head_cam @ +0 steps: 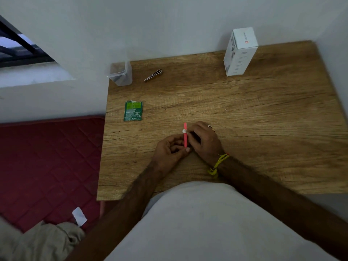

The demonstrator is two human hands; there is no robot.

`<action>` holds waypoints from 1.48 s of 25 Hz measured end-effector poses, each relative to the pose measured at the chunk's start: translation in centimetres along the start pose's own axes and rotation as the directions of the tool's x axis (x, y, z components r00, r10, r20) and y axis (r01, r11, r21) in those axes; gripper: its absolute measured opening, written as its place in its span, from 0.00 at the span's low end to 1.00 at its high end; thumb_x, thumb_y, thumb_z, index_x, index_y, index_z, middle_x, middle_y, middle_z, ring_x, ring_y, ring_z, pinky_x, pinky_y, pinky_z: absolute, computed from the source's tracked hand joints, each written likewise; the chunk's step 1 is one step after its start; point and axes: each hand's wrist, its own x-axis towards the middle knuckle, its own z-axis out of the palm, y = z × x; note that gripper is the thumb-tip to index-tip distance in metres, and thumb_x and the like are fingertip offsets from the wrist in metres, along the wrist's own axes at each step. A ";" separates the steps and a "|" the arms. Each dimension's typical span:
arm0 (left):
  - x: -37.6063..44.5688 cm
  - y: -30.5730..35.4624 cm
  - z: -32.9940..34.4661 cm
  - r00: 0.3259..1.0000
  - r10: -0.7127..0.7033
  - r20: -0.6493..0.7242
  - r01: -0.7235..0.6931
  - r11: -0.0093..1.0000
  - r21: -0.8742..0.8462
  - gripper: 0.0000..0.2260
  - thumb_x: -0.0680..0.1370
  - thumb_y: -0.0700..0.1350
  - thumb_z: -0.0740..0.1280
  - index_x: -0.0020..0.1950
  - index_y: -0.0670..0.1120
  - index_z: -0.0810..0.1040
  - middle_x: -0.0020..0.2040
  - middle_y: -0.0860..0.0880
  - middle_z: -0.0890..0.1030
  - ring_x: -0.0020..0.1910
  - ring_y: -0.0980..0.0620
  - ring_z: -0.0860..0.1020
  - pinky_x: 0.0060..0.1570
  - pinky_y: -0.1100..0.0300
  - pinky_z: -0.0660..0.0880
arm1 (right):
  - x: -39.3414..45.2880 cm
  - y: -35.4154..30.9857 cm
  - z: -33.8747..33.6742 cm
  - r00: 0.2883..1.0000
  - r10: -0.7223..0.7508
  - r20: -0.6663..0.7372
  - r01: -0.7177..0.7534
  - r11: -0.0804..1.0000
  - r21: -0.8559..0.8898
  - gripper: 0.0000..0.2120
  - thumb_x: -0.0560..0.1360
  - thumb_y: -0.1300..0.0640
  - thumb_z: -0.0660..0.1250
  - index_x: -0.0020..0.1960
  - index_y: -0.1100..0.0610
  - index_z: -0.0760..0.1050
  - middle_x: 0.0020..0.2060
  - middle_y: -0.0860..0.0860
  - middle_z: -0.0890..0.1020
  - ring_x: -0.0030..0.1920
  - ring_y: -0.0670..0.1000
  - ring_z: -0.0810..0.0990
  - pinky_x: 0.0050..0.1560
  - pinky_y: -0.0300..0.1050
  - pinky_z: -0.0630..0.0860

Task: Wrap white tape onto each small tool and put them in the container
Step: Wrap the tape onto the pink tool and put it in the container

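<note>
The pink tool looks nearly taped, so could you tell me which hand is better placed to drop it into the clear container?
Probably the left hand: it grips the pink tool's lower end, and the container stands at the table's far left corner, on that side. The right hand is at the tape.

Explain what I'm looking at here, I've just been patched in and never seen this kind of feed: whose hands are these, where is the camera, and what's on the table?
There is no machine: a person works with two bare hands, and the single picture comes from a camera worn on their head, looking forward and down.

The left hand and right hand together hold a thin pink tool upright just above the wooden table. A small bit of white tape sits on the tool's upper part, at the right hand's fingertips.

On the table, far left, stands a clear plastic container with something dark inside. Beside it lies a metal nail clipper. Nearer lies a torn green sachet. A white carton stands at the far right.
</note>
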 end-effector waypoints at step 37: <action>0.3 -0.2 -0.6 0.998 -0.057 0.034 0.059 0.997 -0.053 0.24 0.73 0.29 0.73 0.68 0.36 0.74 0.55 0.40 0.84 0.53 0.49 0.84 0.54 0.60 0.80 | -0.8 0.1 -0.5 0.985 -0.156 0.074 0.160 0.986 -0.049 0.03 0.77 0.61 0.69 0.48 0.61 0.80 0.44 0.53 0.79 0.45 0.54 0.76 0.48 0.51 0.74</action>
